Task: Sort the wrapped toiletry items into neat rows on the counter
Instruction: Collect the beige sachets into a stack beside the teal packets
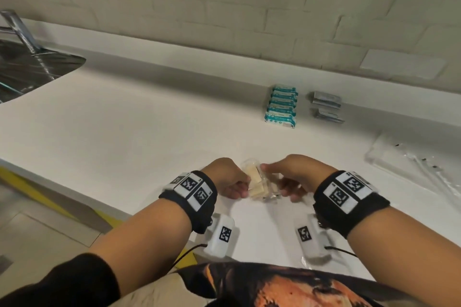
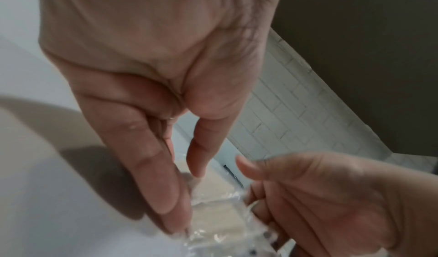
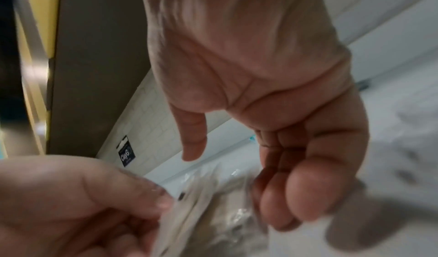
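Left hand: the left hand (image 1: 230,180) sits low over the near part of the counter (image 1: 124,132), forearm reaching forward from the body, back of the hand up, wrist band facing the head camera.
Left grip: narrow; long fingers (image 2: 151,169) run straight along the left side of the pack, thumb above it, pinching the wrapper.
Right hand: the right hand (image 1: 294,177) mirrors it from the other side, forearm angled inward, knuckles up.
Right grip: narrow; fingers (image 3: 291,201) curl under the pack's right end, thumb stretched over the top.
Wrapped pack: a clear-wrapped pack of pale cream bars (image 1: 257,183) is held between both hands, just above the counter near its front edge; blur hides how many bars it has.
Sorted rows: a row of teal-and-white packets (image 1: 282,106) lies far right near the wall, just beside a shorter row of grey packets (image 1: 326,107).
Other: clear plastic bags (image 1: 409,164) lie at the right edge; a steel sink (image 1: 30,67) sits far left.
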Demonstrator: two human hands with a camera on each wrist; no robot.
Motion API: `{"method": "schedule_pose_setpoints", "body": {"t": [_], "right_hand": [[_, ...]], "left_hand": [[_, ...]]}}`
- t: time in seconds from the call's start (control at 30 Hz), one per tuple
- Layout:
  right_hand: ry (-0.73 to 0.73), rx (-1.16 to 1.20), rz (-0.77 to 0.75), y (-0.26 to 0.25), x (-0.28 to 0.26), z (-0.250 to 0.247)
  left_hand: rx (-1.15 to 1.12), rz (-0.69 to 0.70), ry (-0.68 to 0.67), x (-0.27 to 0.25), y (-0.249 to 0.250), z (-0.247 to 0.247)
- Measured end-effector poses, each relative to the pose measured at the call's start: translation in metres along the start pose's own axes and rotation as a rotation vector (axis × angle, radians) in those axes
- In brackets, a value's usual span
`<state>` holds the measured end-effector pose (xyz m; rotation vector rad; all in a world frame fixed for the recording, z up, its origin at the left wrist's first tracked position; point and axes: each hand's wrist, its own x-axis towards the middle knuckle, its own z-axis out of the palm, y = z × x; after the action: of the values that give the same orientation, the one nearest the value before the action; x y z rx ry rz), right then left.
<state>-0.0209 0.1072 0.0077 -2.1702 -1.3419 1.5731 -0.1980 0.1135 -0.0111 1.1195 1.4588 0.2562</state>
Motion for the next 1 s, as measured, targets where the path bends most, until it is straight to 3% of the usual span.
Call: {"method": "schedule_pose_setpoints", "body": {"t": [0.07,0.27,0.4,0.53,0.7,0.87,1.0], "right_hand": [[-0.001,-0.027,-0.037,-0.007,-0.001,0.011],[0.208,-0.435,-0.072,-0.018,0.01,0.027],[0.249,-0.288,-0.179,-0.018,0.01,0.021],[0.492,-0.533,-0.44,-0.025,0.012,0.003],[0.486,-0.835,-0.448,-0.022,0.012,-0.004],[0.464,-0.673,-0.34,-0.009,0.016,-0.014],[0.327,-0.572,-0.358,-0.001,0.018,-0.01]], "left_hand": [[0.014,0.004,-0.004,0.003,0.004,0.004],[-0.118,0.035,-0.063,0.007,0.006,0.011],[-0.171,0.072,-0.107,0.008,0.01,0.014],[-0.106,0.252,0.138,0.018,0.021,0.004],[-0.082,0.346,0.128,0.02,0.028,0.009],[-0.058,0.43,0.086,0.028,0.025,0.018],[-0.04,0.477,0.059,0.033,0.023,0.026]]}}
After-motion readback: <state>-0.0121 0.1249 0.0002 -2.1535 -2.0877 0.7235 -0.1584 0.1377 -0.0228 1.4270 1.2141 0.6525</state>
